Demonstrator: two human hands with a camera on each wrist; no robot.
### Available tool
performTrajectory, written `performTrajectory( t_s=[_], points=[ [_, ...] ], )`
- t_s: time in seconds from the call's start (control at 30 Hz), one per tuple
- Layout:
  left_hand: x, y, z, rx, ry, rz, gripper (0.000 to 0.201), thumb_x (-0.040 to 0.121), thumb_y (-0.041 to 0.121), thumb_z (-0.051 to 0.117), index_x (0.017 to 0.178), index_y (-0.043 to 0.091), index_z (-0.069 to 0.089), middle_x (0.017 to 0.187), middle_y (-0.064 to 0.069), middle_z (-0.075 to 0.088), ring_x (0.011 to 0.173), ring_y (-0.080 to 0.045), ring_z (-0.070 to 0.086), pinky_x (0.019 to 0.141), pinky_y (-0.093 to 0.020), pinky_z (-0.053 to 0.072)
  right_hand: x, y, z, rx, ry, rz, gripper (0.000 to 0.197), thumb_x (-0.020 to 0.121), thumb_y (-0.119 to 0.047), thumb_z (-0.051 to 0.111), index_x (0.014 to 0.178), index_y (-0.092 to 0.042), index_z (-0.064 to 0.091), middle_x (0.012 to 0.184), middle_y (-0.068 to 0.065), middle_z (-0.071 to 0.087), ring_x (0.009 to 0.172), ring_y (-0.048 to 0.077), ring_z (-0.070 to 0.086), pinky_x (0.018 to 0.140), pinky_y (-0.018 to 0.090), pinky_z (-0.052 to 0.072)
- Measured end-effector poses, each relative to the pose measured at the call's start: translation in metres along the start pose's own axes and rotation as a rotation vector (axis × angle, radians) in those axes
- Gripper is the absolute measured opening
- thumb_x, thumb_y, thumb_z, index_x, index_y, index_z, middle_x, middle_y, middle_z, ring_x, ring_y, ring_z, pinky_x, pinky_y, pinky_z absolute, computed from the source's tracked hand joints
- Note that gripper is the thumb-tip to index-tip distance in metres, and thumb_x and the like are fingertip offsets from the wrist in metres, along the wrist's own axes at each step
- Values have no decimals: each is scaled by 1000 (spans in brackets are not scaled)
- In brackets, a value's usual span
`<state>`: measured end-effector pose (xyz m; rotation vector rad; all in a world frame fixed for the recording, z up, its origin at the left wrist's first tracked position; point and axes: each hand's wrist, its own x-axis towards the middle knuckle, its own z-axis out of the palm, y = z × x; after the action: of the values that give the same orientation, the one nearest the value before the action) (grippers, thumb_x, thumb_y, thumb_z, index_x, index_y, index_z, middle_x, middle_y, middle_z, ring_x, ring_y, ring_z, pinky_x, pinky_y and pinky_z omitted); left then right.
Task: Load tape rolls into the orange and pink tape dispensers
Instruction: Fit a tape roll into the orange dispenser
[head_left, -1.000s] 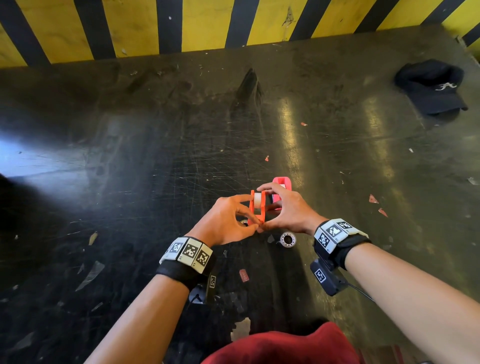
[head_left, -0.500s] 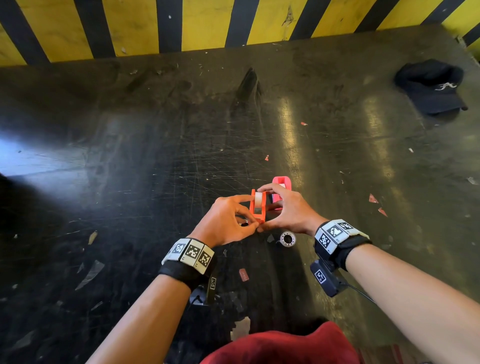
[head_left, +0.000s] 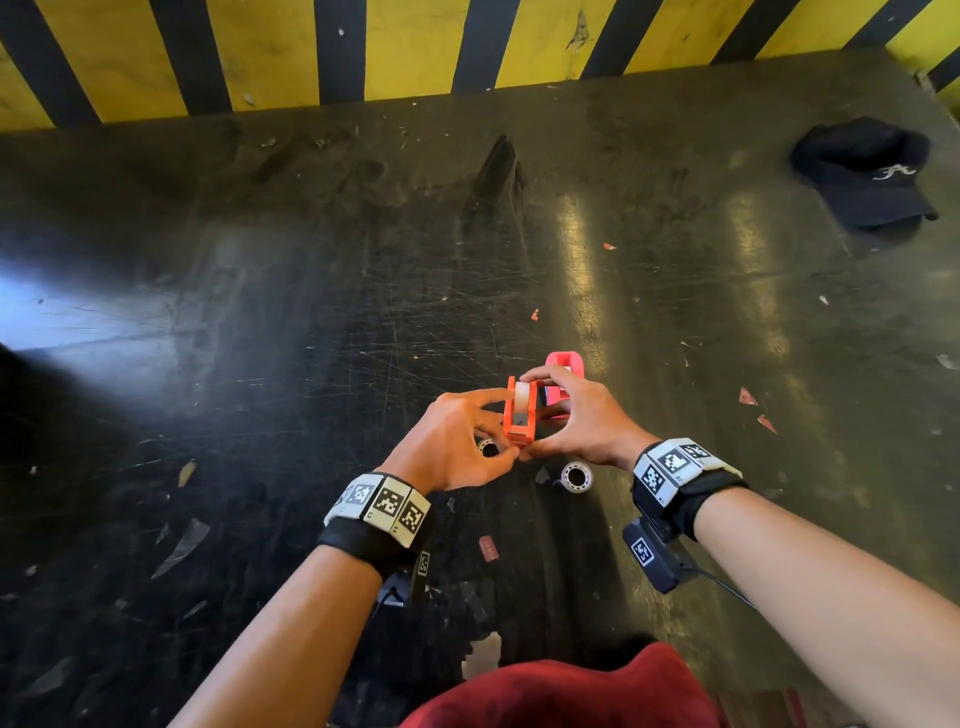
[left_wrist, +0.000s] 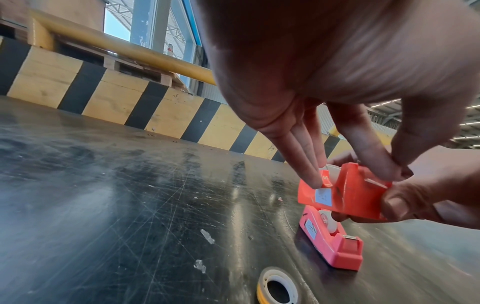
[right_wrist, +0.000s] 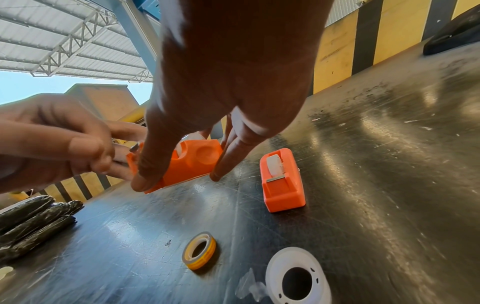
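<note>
- My right hand (head_left: 582, 415) grips the orange dispenser (head_left: 519, 415) by its sides, thumb and fingers curled round it, lifted off the table (head_left: 260, 312) so both hands can reach it.
- My left hand (head_left: 457, 441) pinches at its cutter end, probably drawing the tape (head_left: 521, 395) forward; the roll sits in its cradle.
- The pink dispenser (left_wrist: 331, 240) stands just behind, a roll already inside.
- Two spare rolls (right_wrist: 200, 250) lie flat nearby.

White script emblem on the black cap (head_left: 866, 171); dispenser stickers too blurred to read
</note>
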<state>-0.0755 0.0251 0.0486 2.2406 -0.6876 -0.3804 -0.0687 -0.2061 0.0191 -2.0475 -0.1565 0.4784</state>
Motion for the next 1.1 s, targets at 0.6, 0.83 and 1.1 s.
performTrajectory(
  t_s=[0.6, 0.83, 1.1],
  points=[
    [28, -22, 11, -18, -181, -253, 114, 74, 32, 88, 163, 21, 18, 160, 0, 30, 120, -13, 56, 101, -34, 54, -1, -1, -6, 12, -137, 63, 121, 65, -7, 97, 156, -45, 27, 158, 4, 41, 131, 19, 58, 91, 11, 51],
    [48, -28, 18, -5, -173, -255, 107, 69, 30, 90, 156, 18, 30, 154, -2, 34, 126, -19, 54, 103, -34, 52, 7, 2, -16, -159, -183, 88, 130, 71, -13, 94, 161, -50, 9, 163, 6, 40, 149, 25, 42, 119, 47, 41],
    [75, -52, 20, 71, -122, -280, 108, 64, 35, 90, 154, 19, 33, 156, -4, 36, 129, -26, 51, 108, -44, 49, 39, 24, -42, -456, -58, 11, 113, 79, -19, 78, 165, -39, 8, 172, 0, 16, 156, 31, 25, 121, 58, 33]
  ],
)
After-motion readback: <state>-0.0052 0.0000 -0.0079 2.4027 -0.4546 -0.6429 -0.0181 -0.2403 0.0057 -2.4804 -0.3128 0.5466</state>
